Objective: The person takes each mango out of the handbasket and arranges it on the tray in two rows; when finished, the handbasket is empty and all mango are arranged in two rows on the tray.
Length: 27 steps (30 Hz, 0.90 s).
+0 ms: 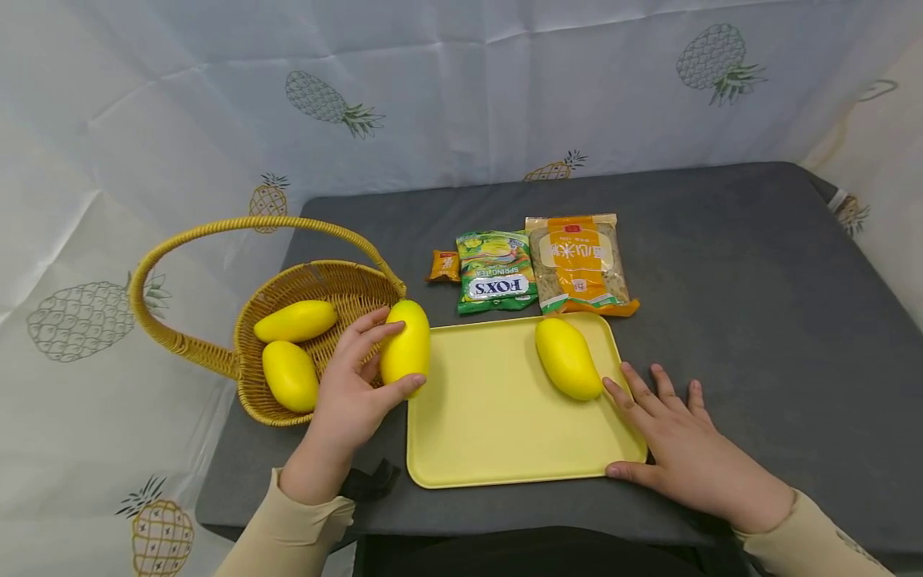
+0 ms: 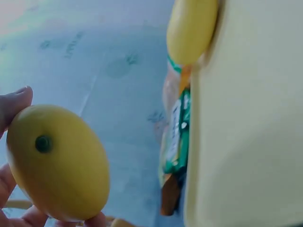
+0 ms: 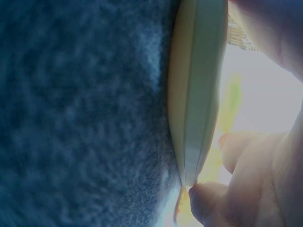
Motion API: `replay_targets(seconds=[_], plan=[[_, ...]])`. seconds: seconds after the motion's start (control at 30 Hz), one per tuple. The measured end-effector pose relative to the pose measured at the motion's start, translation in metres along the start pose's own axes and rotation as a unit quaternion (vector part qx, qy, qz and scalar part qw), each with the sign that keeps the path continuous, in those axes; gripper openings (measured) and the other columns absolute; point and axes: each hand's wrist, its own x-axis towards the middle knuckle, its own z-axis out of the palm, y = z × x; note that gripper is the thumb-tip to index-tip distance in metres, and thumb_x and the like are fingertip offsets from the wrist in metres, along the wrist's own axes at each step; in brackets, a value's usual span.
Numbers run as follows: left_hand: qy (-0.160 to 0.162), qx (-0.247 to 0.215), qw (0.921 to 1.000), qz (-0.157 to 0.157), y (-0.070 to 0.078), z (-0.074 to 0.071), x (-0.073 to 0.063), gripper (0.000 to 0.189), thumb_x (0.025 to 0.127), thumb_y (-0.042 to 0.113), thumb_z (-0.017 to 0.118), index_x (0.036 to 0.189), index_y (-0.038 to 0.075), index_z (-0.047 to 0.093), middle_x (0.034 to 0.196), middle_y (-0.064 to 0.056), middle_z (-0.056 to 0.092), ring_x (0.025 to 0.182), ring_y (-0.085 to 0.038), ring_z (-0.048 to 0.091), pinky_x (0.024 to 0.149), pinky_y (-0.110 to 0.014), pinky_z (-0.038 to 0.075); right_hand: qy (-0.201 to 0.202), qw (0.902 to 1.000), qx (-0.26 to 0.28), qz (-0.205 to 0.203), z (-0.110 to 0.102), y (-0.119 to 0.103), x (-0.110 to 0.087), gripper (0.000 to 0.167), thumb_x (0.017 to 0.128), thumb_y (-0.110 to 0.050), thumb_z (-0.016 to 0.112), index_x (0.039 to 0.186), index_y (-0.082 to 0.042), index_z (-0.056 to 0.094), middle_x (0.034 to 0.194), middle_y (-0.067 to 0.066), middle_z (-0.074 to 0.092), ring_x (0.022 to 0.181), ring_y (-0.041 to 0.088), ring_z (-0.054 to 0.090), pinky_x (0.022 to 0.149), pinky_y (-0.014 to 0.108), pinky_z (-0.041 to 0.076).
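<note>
My left hand (image 1: 355, 389) grips a yellow mango (image 1: 406, 344), thumb on one side and fingers on the other, over the seam between the wicker basket (image 1: 270, 409) and the pale yellow tray (image 1: 476, 433). In the left wrist view the held mango (image 2: 61, 163) shows a dark stem end. Another mango (image 1: 568, 358) lies on the tray's right part. Two more, an upper mango (image 1: 296, 321) and a lower mango (image 1: 290, 376), lie inside the basket. With fingers spread, my right hand (image 1: 681, 449) rests at the tray's right edge, thumb at its near right corner.
Behind the tray lie a small orange packet (image 1: 445, 266), a green FOX'S candy bag (image 1: 496, 272) and an orange-and-clear food bag (image 1: 579, 264). The basket's tall handle (image 1: 252, 224) arches up over its far side. A dark strap (image 1: 371, 481) lies near the left wrist.
</note>
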Motion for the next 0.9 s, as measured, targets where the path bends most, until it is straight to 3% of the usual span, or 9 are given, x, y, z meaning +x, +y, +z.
replay_targets(seconds=[0.13, 0.33, 0.47, 0.57, 0.9], plan=[[-0.013, 0.000, 0.9997, -0.022, -0.009, 0.015, 0.002, 0.067, 0.085, -0.006, 0.092, 0.146, -0.003, 0.065, 0.170, -0.014, 0.037, 0.156, -0.038, 0.046, 0.125, -0.047, 0.043, 0.001, 1.0000, -0.002, 0.001, 0.001, 0.000, 0.000, 0.115, 0.088, -0.079, 0.074, 0.177, -0.022, 0.030, 0.185, 0.018, 0.013, 0.165, 0.062, 0.007, 0.121, 0.089, -0.007], [-0.014, 0.002, 0.9985, -0.052, -0.021, 0.034, 0.005, 0.065, 0.086, -0.002, 0.093, 0.146, -0.001, 0.067, 0.170, -0.013, 0.039, 0.157, -0.040, 0.044, 0.124, -0.058, 0.045, 0.000, 1.0000, -0.002, 0.000, 0.001, 0.001, -0.001, 0.114, 0.088, -0.079, 0.074, 0.177, -0.022, 0.030, 0.185, 0.018, 0.013, 0.165, 0.062, 0.007, 0.121, 0.088, -0.008], [-0.014, 0.022, 0.9975, -0.066, -0.027, 0.044, 0.005, 0.063, 0.086, 0.001, 0.094, 0.144, 0.001, 0.069, 0.170, -0.013, 0.040, 0.157, -0.040, 0.044, 0.126, -0.059, 0.042, -0.002, 1.0000, 0.001, 0.001, 0.001, 0.001, 0.000, 0.114, 0.088, -0.080, 0.073, 0.177, -0.022, 0.030, 0.186, 0.017, 0.012, 0.166, 0.062, 0.006, 0.121, 0.088, -0.008], [-0.018, 0.063, 0.9953, -0.072, -0.031, 0.049, 0.007, 0.064, 0.086, 0.005, 0.095, 0.144, 0.005, 0.070, 0.170, -0.010, 0.042, 0.157, -0.039, 0.044, 0.126, -0.058, 0.044, -0.003, 1.0000, 0.003, 0.003, 0.001, 0.000, 0.000, 0.114, 0.088, -0.079, 0.074, 0.177, -0.022, 0.031, 0.186, 0.017, 0.012, 0.166, 0.062, 0.006, 0.121, 0.088, -0.009], [-0.024, 0.149, 0.9867, -0.059, -0.038, 0.057, 0.013, 0.065, 0.085, 0.016, 0.098, 0.145, 0.010, 0.072, 0.169, -0.010, 0.047, 0.152, -0.041, 0.049, 0.117, -0.061, 0.052, -0.002, 1.0000, 0.003, 0.001, 0.001, 0.001, 0.000, 0.114, 0.088, -0.078, 0.075, 0.177, -0.022, 0.030, 0.186, 0.017, 0.012, 0.165, 0.062, 0.008, 0.122, 0.089, -0.005]])
